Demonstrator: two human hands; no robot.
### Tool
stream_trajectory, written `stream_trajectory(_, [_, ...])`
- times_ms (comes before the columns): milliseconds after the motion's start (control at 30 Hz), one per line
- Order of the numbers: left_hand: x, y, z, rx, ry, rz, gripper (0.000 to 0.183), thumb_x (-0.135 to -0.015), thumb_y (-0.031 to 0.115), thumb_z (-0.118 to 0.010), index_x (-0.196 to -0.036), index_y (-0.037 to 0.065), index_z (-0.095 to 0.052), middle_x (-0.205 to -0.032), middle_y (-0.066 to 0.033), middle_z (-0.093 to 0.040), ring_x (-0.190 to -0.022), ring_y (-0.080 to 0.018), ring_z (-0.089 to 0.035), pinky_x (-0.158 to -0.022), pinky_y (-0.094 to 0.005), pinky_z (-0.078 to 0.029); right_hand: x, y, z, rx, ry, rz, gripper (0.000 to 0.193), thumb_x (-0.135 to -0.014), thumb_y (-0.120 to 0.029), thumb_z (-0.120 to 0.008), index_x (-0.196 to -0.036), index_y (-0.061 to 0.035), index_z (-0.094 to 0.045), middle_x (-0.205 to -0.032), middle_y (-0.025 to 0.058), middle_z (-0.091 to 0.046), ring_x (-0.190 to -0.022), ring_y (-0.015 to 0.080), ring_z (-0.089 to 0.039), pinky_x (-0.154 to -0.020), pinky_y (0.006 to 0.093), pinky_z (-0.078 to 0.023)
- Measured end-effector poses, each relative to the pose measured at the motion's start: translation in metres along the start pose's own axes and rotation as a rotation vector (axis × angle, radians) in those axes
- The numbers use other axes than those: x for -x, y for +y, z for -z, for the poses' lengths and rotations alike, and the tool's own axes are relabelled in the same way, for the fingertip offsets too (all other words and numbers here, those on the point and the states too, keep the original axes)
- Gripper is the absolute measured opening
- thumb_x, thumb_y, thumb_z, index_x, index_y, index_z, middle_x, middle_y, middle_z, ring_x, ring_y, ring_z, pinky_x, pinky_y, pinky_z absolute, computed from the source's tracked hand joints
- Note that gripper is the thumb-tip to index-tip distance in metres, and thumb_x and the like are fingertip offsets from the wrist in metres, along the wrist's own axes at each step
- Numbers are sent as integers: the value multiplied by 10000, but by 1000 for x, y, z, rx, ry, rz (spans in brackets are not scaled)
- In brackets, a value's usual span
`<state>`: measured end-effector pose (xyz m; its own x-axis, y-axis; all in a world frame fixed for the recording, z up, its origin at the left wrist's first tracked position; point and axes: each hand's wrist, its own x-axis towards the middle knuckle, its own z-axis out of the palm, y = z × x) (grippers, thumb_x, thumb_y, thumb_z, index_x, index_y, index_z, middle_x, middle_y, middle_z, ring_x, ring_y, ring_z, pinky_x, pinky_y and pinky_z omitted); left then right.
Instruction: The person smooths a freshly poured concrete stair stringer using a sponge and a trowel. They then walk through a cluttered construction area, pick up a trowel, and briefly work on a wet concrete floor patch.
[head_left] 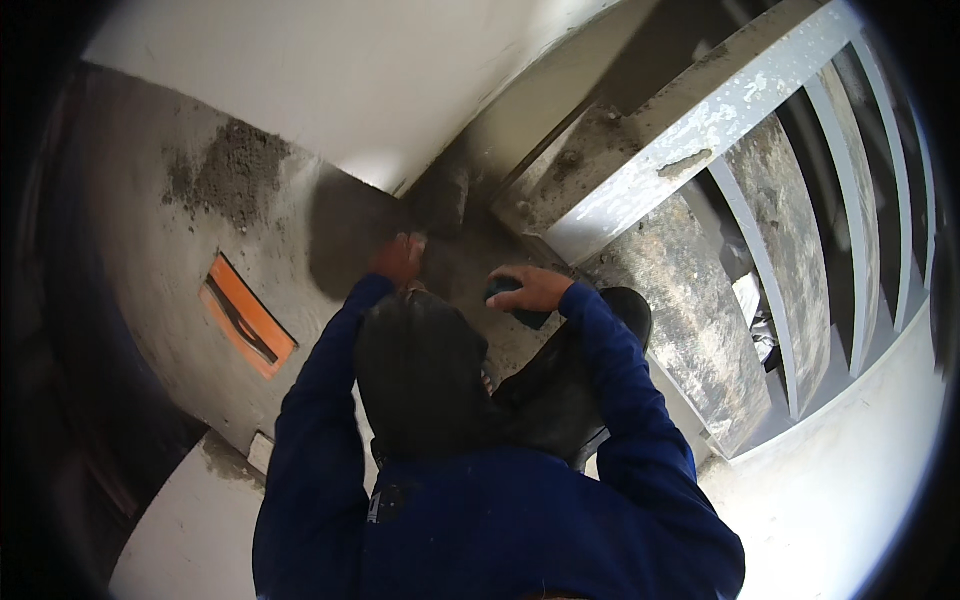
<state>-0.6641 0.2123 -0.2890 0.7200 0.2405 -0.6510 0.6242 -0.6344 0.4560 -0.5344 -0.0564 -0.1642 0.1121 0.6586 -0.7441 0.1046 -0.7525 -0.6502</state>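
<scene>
My right hand [538, 290] is closed around a dark blue-green object [530, 319] with a rounded top; its exact kind is unclear. It is held above the floor, beside my bent right knee. Ahead of my left knee, my left hand [400, 258] is low over the grey floor [455, 265] near the wall corner. Its fingers look bunched together and slightly blurred; whatever they may hold cannot be made out. To the left, an orange plastering float [248, 315] with a dark handle lies on the dusty grey surface.
A white wall [330, 85] comes to a corner just ahead of my left hand. On the right stands a grey-white metal railing [690, 150], its paint chipped, with stained steps [690, 320] behind its bars. Rough dark mortar [230, 175] marks the left surface.
</scene>
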Motion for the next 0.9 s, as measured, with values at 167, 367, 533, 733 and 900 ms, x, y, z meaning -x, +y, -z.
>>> stream_trajectory(167, [-6,11,7,-191,57,-165,542,-930,453,-437,-1229,3,-473,-1086,-304,-604,-1026,-447,-585,-877,-517,-457,-9,-2,-8,76,71,22,687,-796,-580,-634,-1268,-89,-548,-1147,182,-624,-1097,292,-585,-924,364,-444])
stream_trajectory(367, [-58,56,2,-154,56,-197,494,-929,454,-432,-1229,63,-463,-1072,-265,-628,-1016,-421,-603,-861,-506,-468,-25,7,-3,32,36,-71,773,-756,-617,-633,-1284,-61,-530,-1169,202,-617,-1118,319,-579,-939,376,-443])
stream_trajectory(533, [-25,36,16,-233,79,-85,451,-930,441,-435,-1204,85,-471,-1051,-239,-645,-998,-406,-616,-851,-507,-471,-26,7,-6,76,16,-97,742,-752,-614,-632,-1262,-81,-549,-1160,186,-624,-1098,307,-591,-919,374,-453])
stream_trajectory(733, [1,63,27,-232,111,-35,414,-932,420,-443,-1177,89,-481,-1046,-222,-650,-987,-388,-625,-843,-497,-475,-27,11,-6,52,41,-56,712,-757,-594,-655,-1255,-93,-560,-1135,170,-631,-1054,284,-609,-887,363,-473])
stream_trajectory(900, [-38,85,35,-356,50,-155,414,-929,413,-457,-1182,86,-482,-1058,-210,-650,-1001,-384,-622,-860,-491,-471,-30,12,-8,76,51,-80,713,-760,-585,-666,-1264,-93,-556,-1132,177,-629,-1056,278,-606,-888,359,-474])
